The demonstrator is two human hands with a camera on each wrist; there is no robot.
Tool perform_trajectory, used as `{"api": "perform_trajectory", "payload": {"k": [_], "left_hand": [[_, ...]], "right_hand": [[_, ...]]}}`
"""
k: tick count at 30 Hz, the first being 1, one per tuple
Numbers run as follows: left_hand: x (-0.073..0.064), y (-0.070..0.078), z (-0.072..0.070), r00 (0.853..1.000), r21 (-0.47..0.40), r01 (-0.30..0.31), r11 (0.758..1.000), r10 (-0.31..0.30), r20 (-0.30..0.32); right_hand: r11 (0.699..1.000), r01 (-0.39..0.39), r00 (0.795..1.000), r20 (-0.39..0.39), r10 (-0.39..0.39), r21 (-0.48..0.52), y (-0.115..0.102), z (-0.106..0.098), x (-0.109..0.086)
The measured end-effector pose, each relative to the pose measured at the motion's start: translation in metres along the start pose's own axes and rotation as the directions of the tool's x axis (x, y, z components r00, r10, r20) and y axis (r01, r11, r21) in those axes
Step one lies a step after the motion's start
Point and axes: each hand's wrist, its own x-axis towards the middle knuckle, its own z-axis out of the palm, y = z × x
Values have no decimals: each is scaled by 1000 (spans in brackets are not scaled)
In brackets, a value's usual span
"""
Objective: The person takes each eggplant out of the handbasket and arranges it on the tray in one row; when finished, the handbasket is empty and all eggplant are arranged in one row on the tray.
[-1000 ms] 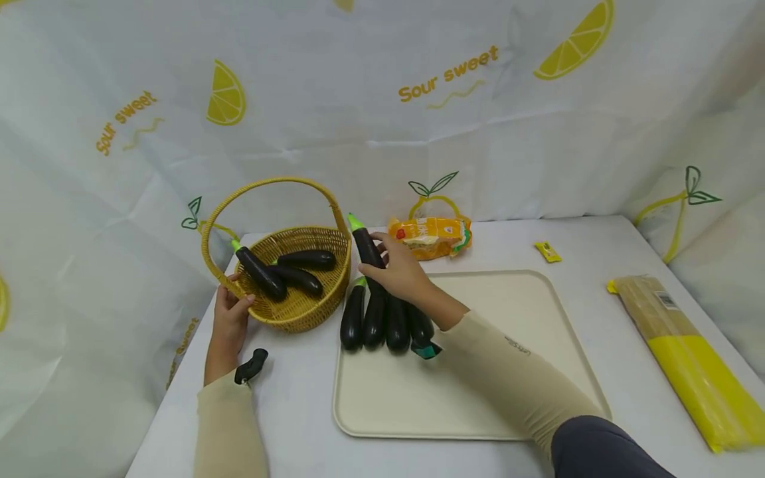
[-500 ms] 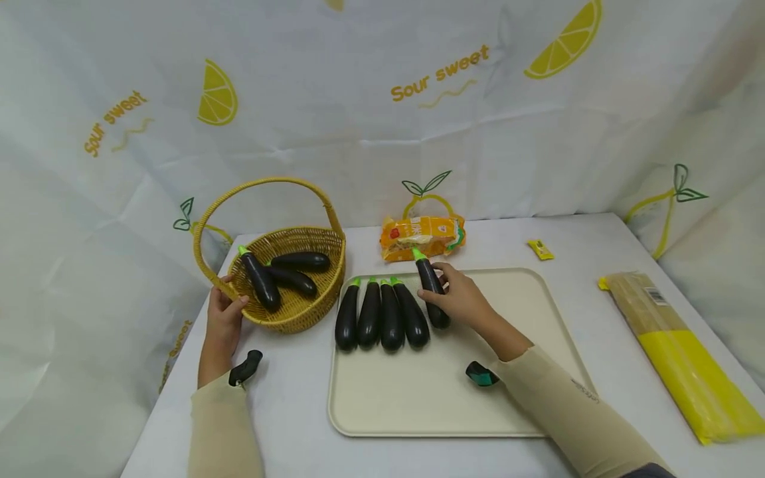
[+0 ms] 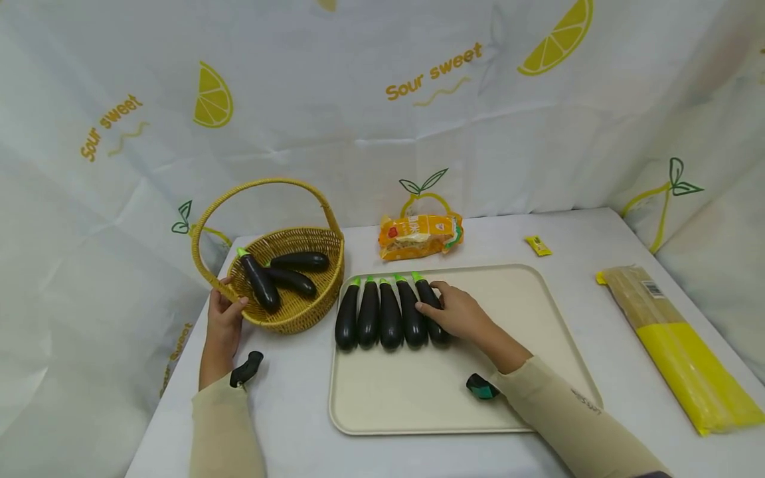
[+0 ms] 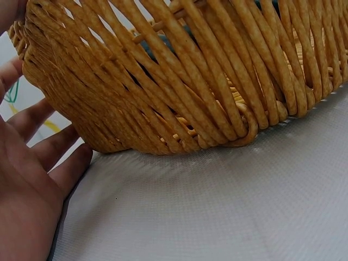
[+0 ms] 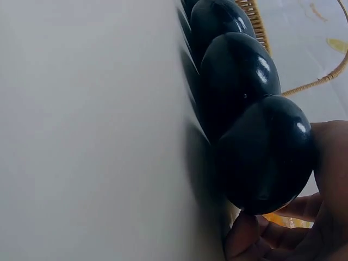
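My right hand (image 3: 459, 310) grips a dark eggplant (image 5: 266, 157) with a green stem, at the right end of a row on the beige tray (image 3: 496, 411). Several more eggplants (image 3: 390, 322) lie side by side to its left, stems pointing away. At the left, my left hand (image 3: 226, 317) holds the rim of a woven basket (image 3: 299, 323), thumb over the edge and fingers against its outer side (image 4: 147, 92). Three eggplants (image 3: 261, 282) lie inside the basket under its tall arched handle.
An orange food package (image 3: 420, 237) stands behind the tray by the back cloth. A small yellow packet (image 3: 538, 245) lies back right. Along the right side lies a long yellow and clear bag (image 3: 681, 352). The white table (image 3: 293, 411) shows between basket and tray.
My right hand has carried the eggplant from beside the basket rightward and down onto the tray at the row's right end. My left hand stays on the basket rim.
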Motion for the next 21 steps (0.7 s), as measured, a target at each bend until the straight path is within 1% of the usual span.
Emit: {"api": "perform_trajectory", "payload": {"k": [6,12,14,17,19,21], "left_hand": [[-1,-1,0,1000,9,-6,1000,6,10],[-2,0,-2,1000,38,18,999,-18,-4],[-2,0,-2,1000,44,20,999,-20,-3],[-2,0,-2,1000,36,11,999,-11,3],[-2,1,-1,1000,23,2,1000,-2,12],[-3,0,-1,1000,15,-3,1000,3,8]], "right_hand": [[1000,2,1000,0,-2,-26,1,-1,-1],[998,-25,1000,6,25,-49,2,-6,1],[998,-31,1000,1,31,-49,-1,-10,4],[998,5,1000,-19,-7,-62,-15,-17,12],[996,51,998,-24,-53,-67,-34,-21,20],[988,130,991,-14,-131,-84,-58,-19,30]]}}
